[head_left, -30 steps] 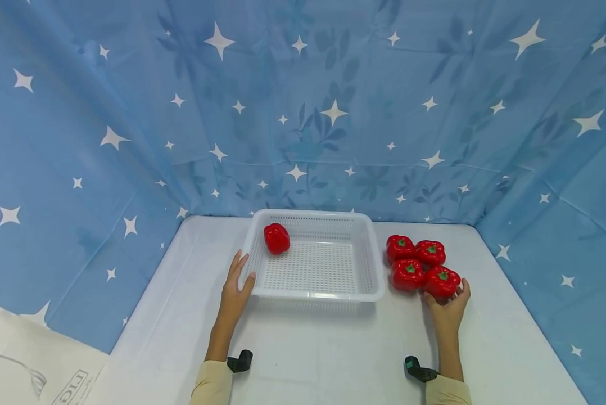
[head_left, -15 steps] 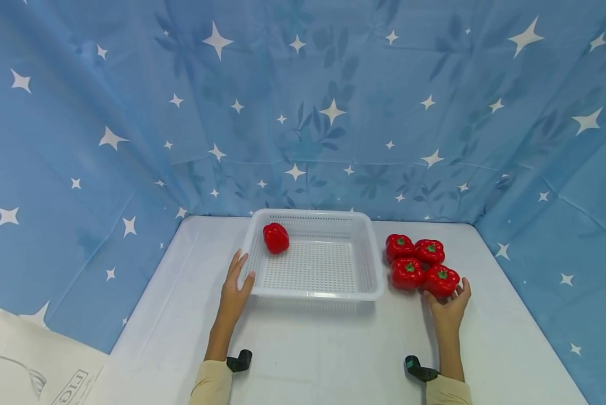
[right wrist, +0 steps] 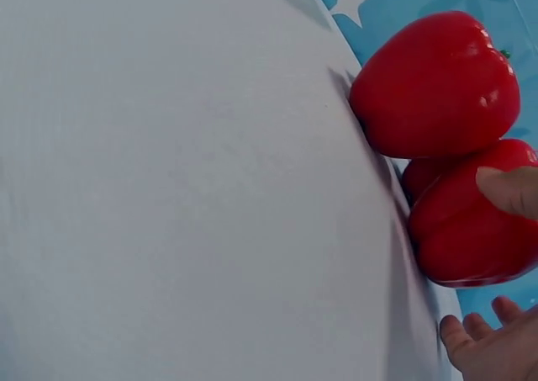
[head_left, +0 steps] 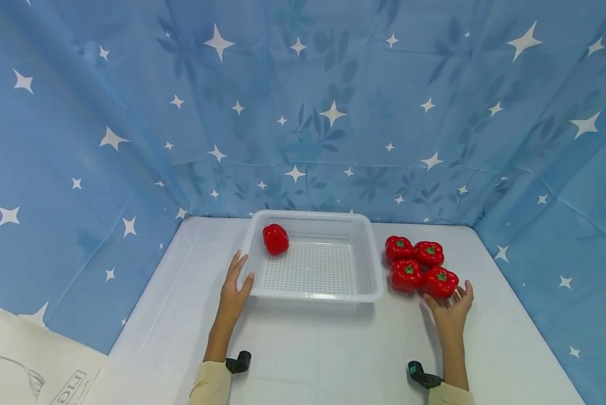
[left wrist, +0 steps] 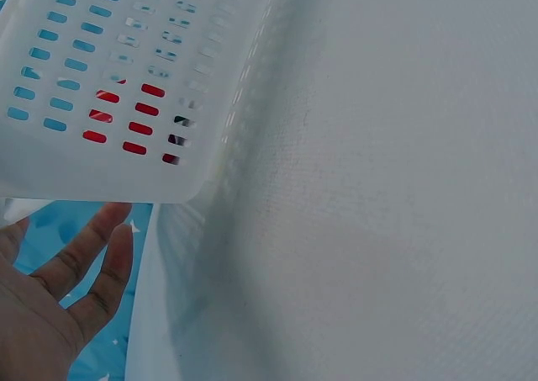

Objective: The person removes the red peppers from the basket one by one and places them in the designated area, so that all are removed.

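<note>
A white perforated plastic basket [head_left: 313, 297] stands on the table, with one red bell pepper [head_left: 275, 239] lying inside at its left. At the basket's left rim is my left hand [head_left: 234, 289], its fingers spread and fairly straight along the outside; the left wrist view shows the hand [left wrist: 63, 297] beside the basket wall [left wrist: 101, 166]. Several red bell peppers with green stems sit in a cluster to the right. My right hand [head_left: 451, 312] is at the nearest right pepper [head_left: 440, 282]. Its thumb [right wrist: 508, 192] overlaps that pepper in the right wrist view, while the other fingers lie apart from it.
The white-covered table [head_left: 328, 354] extends in front of the basket and around the peppers. Blue star-patterned curtains [head_left: 333, 140] close off the back and both sides. A black wrist mount [head_left: 239, 361] is on the left wrist, another [head_left: 424, 375] on the right.
My right hand has shifted slightly right and toward me, its fingers loosening away from the near pepper. The left hand, basket and peppers look unmoved.
</note>
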`<action>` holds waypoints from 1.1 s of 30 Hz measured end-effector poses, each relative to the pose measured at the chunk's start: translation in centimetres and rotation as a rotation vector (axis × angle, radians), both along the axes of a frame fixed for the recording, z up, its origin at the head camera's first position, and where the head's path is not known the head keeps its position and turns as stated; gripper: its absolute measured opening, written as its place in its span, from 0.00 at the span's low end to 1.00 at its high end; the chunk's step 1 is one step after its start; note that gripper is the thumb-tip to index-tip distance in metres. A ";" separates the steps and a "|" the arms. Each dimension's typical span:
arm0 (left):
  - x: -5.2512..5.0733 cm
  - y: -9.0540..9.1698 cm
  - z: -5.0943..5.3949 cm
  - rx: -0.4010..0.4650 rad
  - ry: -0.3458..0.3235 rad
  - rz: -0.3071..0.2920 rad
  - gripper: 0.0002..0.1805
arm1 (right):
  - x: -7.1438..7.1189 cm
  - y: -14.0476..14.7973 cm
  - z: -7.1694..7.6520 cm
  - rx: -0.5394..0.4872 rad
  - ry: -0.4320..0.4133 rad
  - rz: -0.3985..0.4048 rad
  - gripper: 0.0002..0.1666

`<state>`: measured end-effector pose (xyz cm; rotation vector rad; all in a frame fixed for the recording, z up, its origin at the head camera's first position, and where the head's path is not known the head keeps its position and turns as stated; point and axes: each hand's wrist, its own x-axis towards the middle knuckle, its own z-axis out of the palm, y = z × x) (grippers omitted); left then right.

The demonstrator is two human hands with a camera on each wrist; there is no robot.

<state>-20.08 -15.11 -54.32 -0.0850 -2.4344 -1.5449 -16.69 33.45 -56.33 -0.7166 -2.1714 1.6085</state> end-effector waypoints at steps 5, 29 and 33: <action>-0.1 -0.1 0.1 -0.010 -0.002 0.004 0.29 | 0.5 -0.1 0.9 0.043 0.000 0.008 0.64; 0.1 0.0 0.0 0.006 0.003 0.000 0.29 | -2.8 -2.3 7.6 0.011 0.361 -0.053 0.47; 0.1 0.1 0.0 0.014 -0.001 -0.007 0.29 | -3.7 -3.1 8.3 0.009 0.412 0.001 0.45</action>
